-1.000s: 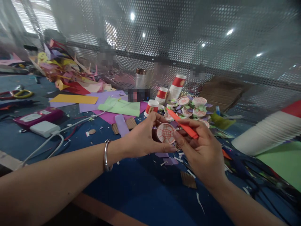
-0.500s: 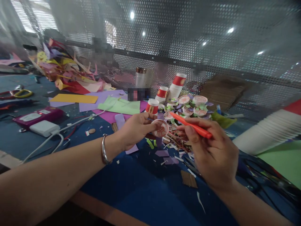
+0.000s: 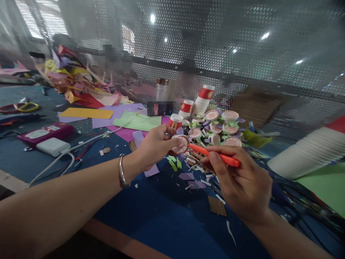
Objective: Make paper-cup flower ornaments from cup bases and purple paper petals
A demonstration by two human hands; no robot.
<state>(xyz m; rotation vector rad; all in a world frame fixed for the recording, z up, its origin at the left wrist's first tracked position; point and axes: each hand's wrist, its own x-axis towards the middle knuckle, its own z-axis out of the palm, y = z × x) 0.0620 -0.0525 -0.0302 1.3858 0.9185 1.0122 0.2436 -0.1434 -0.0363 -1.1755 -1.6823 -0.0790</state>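
Between the thumb and fingers of my left hand [image 3: 159, 145] is a small round paper-cup piece [image 3: 181, 144], its white face marked with red lines and turned towards me. My right hand [image 3: 239, 180] grips an orange-red marker [image 3: 221, 157], whose tip reaches the right edge of the round face. Behind the marker, several similar round pieces [image 3: 194, 133] with green and purple paper tabs are heaped together. Paper scraps [image 3: 187, 176] lie on the blue table below the hands.
Red-and-white paper cups [image 3: 176, 121] stand behind my left hand, and a long cup stack [image 3: 307, 151] lies at the right. Coloured paper sheets [image 3: 137, 121], a purple device [image 3: 45, 133] with a white plug and cable, and scissors [image 3: 20, 108] are at the left.
The marker has moved left and down, so its tip now meets the round piece. My left hand has tilted the piece slightly and shifted it a little left.
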